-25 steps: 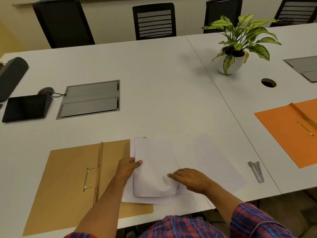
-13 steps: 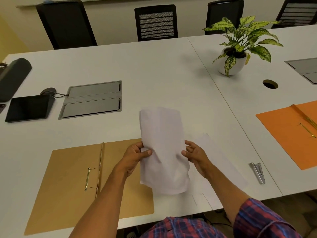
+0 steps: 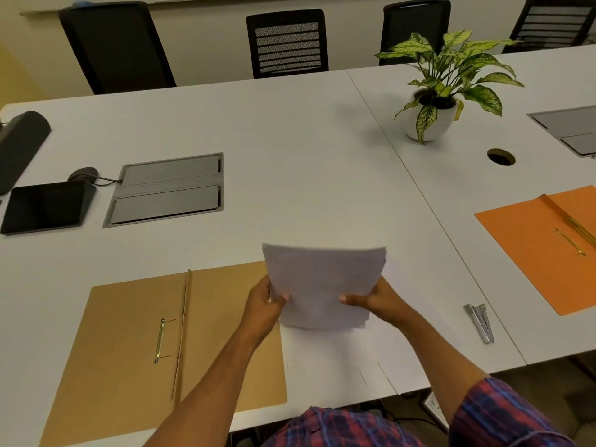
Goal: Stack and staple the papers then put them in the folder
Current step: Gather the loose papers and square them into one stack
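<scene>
Since 0.5 s ago papers point(image 3: 322, 285) turned wider & squared up, held upright above table point(image 3: 290, 140) w/ left hand point(image 3: 263, 306) & right hand point(image 3: 379, 300) both pinched on side edges; risk: loose sheets slip & fan before stapler point(image 3: 480, 322), well right.

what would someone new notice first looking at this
First, the stack of white papers held up at the near middle of the white table, gripped by the left hand and the right hand on either side. Next, the open tan folder lying flat to the left, and the bright orange folder far right. A leafy potted plant stands at the back right, and a small metal stapler lies right of the hands.
</scene>
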Motion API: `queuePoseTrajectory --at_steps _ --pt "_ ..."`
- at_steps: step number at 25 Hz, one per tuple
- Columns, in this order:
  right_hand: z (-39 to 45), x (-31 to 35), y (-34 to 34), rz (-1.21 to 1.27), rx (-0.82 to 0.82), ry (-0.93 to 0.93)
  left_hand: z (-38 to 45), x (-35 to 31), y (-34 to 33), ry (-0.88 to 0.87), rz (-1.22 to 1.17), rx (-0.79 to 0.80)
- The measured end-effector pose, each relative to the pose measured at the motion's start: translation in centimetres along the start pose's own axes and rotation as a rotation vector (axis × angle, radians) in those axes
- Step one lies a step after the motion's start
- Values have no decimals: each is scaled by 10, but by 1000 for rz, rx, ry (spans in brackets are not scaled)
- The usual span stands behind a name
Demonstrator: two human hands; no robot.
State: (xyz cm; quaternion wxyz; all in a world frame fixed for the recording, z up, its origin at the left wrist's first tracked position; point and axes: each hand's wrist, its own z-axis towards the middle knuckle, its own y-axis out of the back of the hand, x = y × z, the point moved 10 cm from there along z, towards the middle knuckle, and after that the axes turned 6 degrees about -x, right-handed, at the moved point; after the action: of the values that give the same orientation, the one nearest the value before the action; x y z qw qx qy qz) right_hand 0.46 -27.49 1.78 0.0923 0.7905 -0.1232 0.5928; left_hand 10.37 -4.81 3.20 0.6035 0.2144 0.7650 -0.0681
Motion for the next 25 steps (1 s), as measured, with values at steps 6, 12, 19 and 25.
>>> queuePoseTrajectory --at_steps 6,12,19,25 --pt "-7 -19 5 -2 -64 20 -6 25 3 37 2 -97" --pt "-16 -50 45 -34 -416 -72 0 60 10 218 150 -163" --pt "-38 -118 110 -32 -649 -349 -21 125 -22 485 363 54" --pt "-44 -130 104 -469 -604 -414 -29 130 -39 565 337 -19"
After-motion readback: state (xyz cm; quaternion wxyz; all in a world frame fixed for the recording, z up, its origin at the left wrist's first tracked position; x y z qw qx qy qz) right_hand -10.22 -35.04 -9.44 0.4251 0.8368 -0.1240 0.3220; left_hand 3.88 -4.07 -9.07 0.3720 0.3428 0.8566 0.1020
